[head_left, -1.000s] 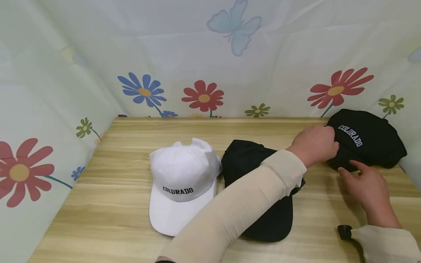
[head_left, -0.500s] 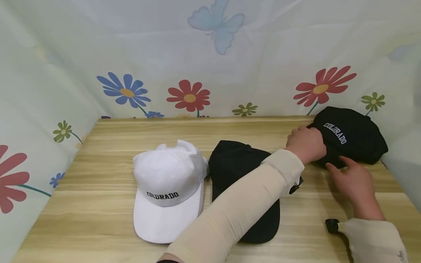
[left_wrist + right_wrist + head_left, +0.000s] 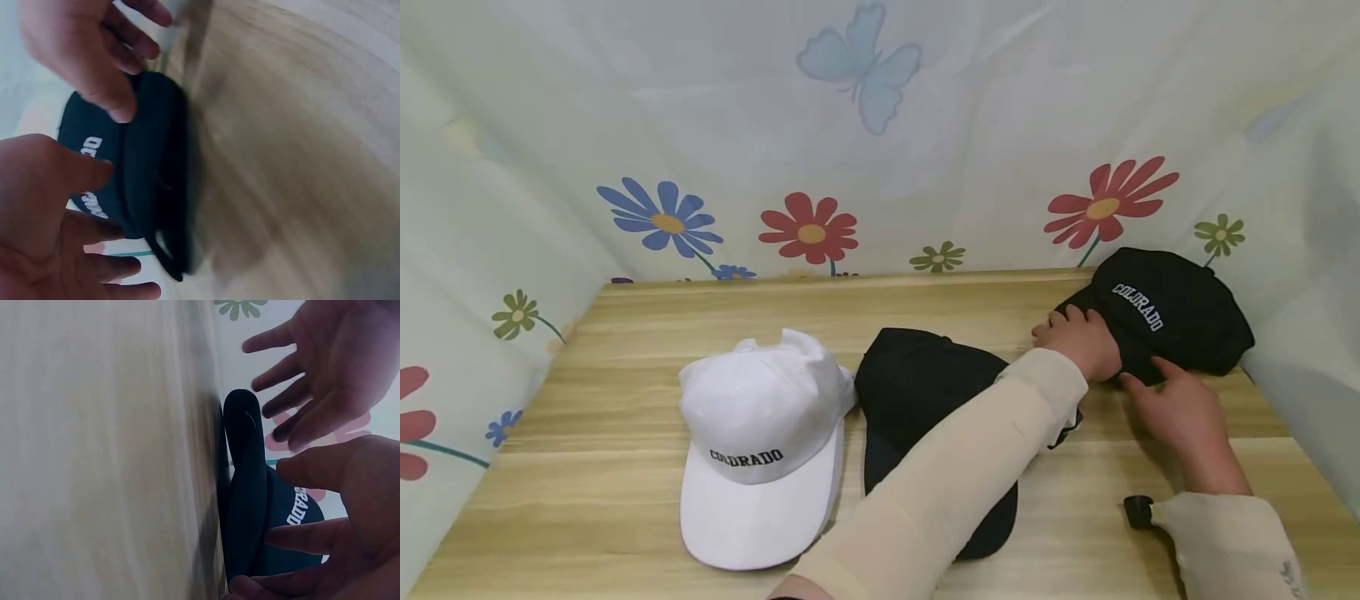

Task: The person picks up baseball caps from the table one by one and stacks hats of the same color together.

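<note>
A black cap [image 3: 1180,304] with white COLORADO lettering lies on its side at the table's far right corner, its brim towards me and to the left. Over the brim's left part is my left hand [image 3: 1081,340], fingers extended and apart; in the right wrist view this left hand [image 3: 344,362] is off the cap. My right hand [image 3: 1183,412] is at the brim's near side, thumb and forefinger spread. In the right wrist view its fingers [image 3: 306,537] overlap the cap; whether they touch it I cannot tell.
A white COLORADO cap [image 3: 760,408] stands at centre left, brim towards me. Beside it lies another black cap [image 3: 925,375], partly covered by my left sleeve [image 3: 955,467]. Flower-printed cloth walls [image 3: 970,167] border the wooden table [image 3: 587,433] at the back and sides.
My left hand's fingers have gone from curled at the far cap's brim to extended, and more of the brim shows. The head view has turned right. My right hand stays beside the cap.
</note>
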`<state>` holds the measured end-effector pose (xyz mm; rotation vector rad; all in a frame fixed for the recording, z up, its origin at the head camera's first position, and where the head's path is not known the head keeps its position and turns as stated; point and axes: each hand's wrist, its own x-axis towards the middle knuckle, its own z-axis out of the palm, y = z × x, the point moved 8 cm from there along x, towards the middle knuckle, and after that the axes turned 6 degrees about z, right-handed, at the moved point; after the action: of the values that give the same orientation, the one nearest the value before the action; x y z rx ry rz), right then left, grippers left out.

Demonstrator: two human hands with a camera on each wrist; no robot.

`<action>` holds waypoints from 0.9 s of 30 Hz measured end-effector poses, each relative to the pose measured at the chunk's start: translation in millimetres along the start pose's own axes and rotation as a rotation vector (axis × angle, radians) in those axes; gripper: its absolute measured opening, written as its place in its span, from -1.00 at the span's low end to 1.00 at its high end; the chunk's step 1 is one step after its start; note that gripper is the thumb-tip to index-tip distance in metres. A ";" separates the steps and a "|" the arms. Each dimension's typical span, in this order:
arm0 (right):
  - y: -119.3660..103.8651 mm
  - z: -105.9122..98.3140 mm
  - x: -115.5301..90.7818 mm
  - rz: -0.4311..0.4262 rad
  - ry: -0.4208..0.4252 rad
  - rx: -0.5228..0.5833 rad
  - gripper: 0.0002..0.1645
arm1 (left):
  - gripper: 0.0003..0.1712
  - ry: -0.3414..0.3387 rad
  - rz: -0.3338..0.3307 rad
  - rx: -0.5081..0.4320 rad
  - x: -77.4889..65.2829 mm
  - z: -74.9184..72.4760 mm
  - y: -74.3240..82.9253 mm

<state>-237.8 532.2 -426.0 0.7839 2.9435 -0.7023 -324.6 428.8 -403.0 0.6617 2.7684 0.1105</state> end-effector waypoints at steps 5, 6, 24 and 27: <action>-1.3 2.0 -1.5 0.006 -0.029 0.014 -0.06 | -0.32 -0.014 -0.009 -0.010 -3.0 5.8 -2.9; -1.2 0.9 -1.3 0.010 -0.031 0.019 -0.06 | -0.32 0.000 -0.010 -0.015 -2.8 4.8 -3.0; 9.4 -14.4 -5.9 0.113 0.001 0.079 -0.05 | -0.39 -0.082 -0.072 -0.087 7.0 8.6 -12.2; 14.3 -16.4 -6.7 0.161 0.002 0.128 -0.07 | -0.29 -0.136 -0.071 -0.109 9.8 9.8 -10.9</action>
<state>-223.5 547.2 -416.4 1.0175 2.8186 -0.8840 -334.7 423.6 -416.5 0.5220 2.6308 0.1922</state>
